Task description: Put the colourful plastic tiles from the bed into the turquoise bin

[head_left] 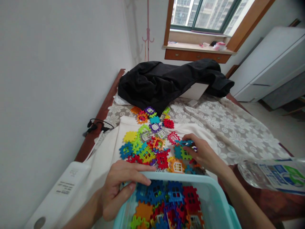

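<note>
My left hand grips the near-left part of the teal rim of a plastic storage box, its fingers lying over the edge. Inside the box lie interlocking plastic building tiles, among them a blue window tile and a red one. Past the box, my right hand pinches a blue building tile between thumb and fingers, above the spread-out pile. Close to it lie a green window tile and an orange tile with a white window. My fingers partly hide the held tile.
A white cloth lies under the loose tiles on a flowered cover. A black garment is heaped behind them. At right is a clear plastic bottle; at left, a white long device and a black cable.
</note>
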Demonstrator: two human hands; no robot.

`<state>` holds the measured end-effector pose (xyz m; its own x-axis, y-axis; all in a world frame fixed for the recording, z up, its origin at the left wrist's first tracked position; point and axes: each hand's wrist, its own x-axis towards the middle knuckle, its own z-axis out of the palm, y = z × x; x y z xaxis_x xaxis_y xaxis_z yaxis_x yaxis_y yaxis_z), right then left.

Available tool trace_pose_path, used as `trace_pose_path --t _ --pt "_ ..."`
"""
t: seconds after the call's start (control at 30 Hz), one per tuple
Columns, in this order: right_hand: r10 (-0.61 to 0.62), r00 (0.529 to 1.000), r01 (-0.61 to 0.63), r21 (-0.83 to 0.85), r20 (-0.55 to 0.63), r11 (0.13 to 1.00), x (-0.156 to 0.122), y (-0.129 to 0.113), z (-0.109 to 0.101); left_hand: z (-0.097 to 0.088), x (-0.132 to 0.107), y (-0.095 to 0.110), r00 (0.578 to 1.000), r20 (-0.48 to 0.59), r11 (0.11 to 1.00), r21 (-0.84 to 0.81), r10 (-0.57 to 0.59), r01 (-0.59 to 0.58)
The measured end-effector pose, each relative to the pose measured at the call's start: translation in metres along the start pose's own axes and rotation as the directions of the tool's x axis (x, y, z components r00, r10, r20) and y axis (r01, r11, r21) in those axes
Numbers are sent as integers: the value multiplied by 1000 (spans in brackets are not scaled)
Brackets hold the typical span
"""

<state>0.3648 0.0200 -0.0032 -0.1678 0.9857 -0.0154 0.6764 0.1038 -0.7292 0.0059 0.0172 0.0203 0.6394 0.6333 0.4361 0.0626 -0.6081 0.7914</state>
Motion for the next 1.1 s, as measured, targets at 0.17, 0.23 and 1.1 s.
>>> trace_pose_path --t 0.17,0.23,1.1 --pt "-23 996 37 160 -87 986 5 2 0 -1 2 -1 1000 3 1000 -23 22 -22" --pt "26 982 34 309 -187 951 5 1 0 -1 2 0 1000 4 1000 -16 4 -4" --pt "-101 972 163 -294 214 942 -3 -5 14 0 -2 3 998 -10 998 16 -66 66"
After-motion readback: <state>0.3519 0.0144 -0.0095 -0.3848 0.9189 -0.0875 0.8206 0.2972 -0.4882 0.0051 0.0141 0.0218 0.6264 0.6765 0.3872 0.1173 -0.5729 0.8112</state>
